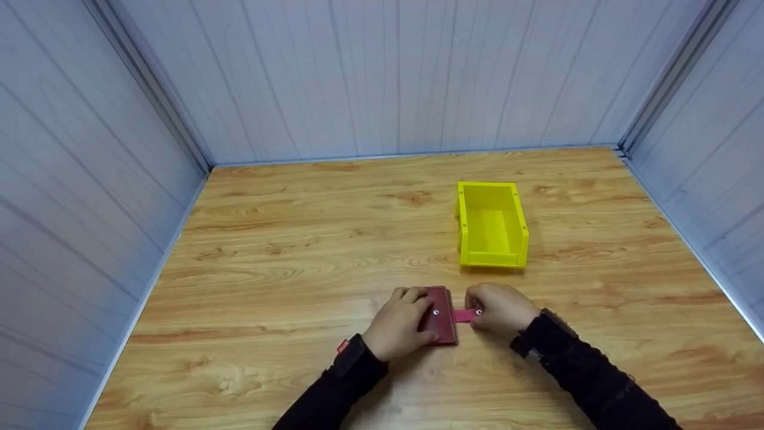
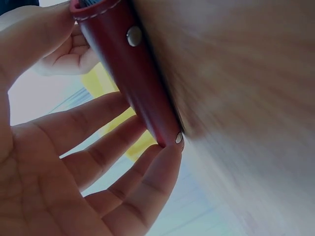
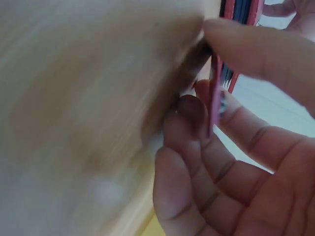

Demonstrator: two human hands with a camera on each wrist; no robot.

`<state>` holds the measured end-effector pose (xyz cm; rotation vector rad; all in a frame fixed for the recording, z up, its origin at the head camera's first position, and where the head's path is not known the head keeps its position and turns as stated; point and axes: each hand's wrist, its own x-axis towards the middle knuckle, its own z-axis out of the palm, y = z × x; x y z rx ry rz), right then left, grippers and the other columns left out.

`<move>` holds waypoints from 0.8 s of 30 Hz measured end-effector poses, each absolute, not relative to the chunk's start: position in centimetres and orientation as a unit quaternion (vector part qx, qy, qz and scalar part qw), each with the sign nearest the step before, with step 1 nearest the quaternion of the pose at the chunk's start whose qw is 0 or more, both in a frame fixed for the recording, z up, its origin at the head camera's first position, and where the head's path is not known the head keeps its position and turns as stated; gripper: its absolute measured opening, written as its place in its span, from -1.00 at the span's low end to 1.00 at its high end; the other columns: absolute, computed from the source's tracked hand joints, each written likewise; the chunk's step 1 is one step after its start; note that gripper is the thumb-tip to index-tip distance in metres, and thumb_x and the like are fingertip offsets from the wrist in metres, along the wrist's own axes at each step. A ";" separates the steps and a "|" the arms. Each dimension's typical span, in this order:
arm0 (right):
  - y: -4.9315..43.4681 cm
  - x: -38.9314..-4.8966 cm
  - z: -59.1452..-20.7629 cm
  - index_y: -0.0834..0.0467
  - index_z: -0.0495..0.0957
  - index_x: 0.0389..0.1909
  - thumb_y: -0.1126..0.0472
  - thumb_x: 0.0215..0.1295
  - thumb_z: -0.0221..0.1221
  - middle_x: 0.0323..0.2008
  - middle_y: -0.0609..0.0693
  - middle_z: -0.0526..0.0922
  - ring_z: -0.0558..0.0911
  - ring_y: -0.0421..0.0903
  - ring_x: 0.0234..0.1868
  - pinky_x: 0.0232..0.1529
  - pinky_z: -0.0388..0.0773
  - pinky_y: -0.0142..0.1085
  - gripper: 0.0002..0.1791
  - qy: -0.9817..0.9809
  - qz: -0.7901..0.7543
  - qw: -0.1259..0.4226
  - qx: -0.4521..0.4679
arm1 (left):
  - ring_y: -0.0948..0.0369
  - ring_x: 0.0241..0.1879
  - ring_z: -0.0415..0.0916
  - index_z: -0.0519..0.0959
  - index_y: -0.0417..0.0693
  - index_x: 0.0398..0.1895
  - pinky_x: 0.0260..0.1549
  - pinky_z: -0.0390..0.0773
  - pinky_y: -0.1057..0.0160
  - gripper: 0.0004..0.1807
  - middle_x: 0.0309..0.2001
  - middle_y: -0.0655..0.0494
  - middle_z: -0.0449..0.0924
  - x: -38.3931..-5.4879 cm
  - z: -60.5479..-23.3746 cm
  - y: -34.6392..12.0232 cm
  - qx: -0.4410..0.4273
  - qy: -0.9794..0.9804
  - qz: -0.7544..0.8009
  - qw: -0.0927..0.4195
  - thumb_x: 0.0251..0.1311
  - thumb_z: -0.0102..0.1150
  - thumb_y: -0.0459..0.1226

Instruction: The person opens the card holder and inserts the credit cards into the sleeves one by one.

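Note:
A dark red leather card wallet (image 1: 441, 329) with white stitching and a metal snap stud lies on the wooden table, below the yellow bin. My left hand (image 1: 397, 325) grips it from the left, thumb on the near edge and fingertips along the far edge. From its right side sticks out a pink-red strap (image 1: 463, 315) with a snap at its end. Curled fingers of my right hand (image 1: 502, 312) hold that strap end. The right wrist view shows the strap (image 3: 215, 96) between the fingers, with dark inner leaves of the wallet (image 3: 240, 12) behind.
A yellow open-front bin (image 1: 493, 259) stands on the table (image 1: 286, 239) just beyond the right hand. Pale panel walls (image 1: 370, 77) close off the back and both sides.

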<state>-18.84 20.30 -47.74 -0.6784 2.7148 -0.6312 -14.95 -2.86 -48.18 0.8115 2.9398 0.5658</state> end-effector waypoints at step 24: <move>17.8 -18.9 -47.3 0.18 0.65 -0.30 0.28 0.07 0.37 -0.38 -0.06 0.61 0.54 -0.22 -0.37 -0.33 0.51 -0.43 -0.83 0.903 -0.306 0.096 -0.285 | 0.01 0.14 0.42 0.53 -0.19 0.21 0.19 0.47 0.14 -0.30 0.22 -0.02 0.50 -14.8 -48.2 -2.8 0.270 0.946 0.178 0.001 0.04 0.41 0.01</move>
